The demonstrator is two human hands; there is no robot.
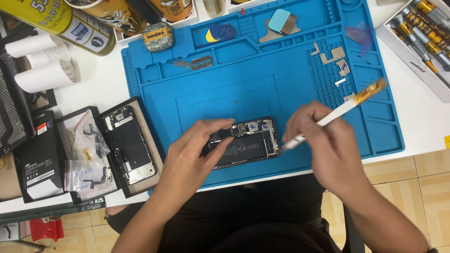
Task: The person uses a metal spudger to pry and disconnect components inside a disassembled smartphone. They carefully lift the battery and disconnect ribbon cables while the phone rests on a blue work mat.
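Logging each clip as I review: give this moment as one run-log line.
left hand: steadies opened phone | right hand: grips white tool, tip at phone's right edge | surface: blue repair mat | nearby: metal brackets

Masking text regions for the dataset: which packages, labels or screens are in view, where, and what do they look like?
Spray can: top left, lying down, yellow with pictured label.
Black box: left edge, flat, white label.
Clear bags: beside it, small parts inside.
Detached screen: open box, left of blue mat.
Open phone: between both hands.
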